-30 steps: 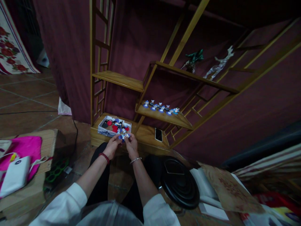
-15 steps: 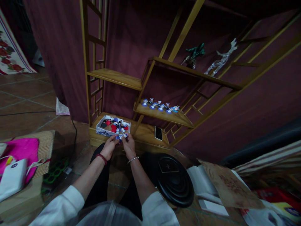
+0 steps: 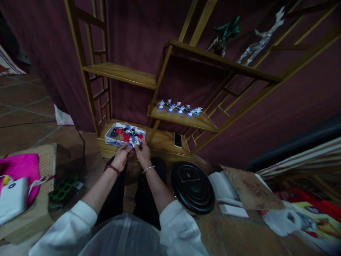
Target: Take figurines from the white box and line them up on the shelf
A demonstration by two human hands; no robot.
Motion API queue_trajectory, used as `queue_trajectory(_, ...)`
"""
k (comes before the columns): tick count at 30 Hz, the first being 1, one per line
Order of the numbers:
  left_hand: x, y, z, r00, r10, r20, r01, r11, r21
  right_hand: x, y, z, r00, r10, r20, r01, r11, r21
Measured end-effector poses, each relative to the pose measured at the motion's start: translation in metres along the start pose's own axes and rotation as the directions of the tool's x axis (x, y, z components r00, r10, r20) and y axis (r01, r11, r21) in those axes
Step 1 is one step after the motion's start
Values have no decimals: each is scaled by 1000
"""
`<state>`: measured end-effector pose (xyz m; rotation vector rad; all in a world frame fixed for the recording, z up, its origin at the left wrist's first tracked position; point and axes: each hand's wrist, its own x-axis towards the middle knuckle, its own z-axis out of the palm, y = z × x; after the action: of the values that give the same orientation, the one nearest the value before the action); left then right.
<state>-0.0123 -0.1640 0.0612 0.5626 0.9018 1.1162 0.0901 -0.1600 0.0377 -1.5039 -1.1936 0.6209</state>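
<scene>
Figurine (image 3: 135, 143), small, blue and white, is held at the near side of the box, between the left hand (image 3: 119, 158) and the right hand (image 3: 143, 153). Left grip: thumb and fingers pinched nearly together on one side of the piece. Right grip: similar pinch on the opposite side. Whether a second piece is included cannot be told. The two-sided hold probably steadies a small part and leaves its upper surface visible.

The box (image 3: 113, 142) sits on the bottom shelf (image 3: 160, 145), directly ahead of the hands; its low walls presumably contain the loose pieces (image 3: 119, 131) within reach. On the raised shelf (image 3: 197, 124), display figures (image 3: 171, 108) stand upright, blue-and-white in front, dark behind; the staggered spacing appears to leave each one visible. A phone (image 3: 177, 140) lies flat, right of the box, apparently out of the hands' way.
</scene>
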Motion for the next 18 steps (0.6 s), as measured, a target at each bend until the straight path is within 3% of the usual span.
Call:
queue_trajectory(7, 10, 3, -9, 998, -61, -12, 59, 993, -103, 4, -12, 7, 999, -21, 38, 27, 987, -158)
queue_trajectory(12, 23, 7, -20, 995, -93, -39, 88, 990, -113, 10, -13, 23, 998, -51, 44, 56, 987, -147)
queue_trajectory(18, 40, 11, -30, 990, -135, 49, 141, 980, -139, 23, -6, 32, 995, -89, 51, 93, 991, -92)
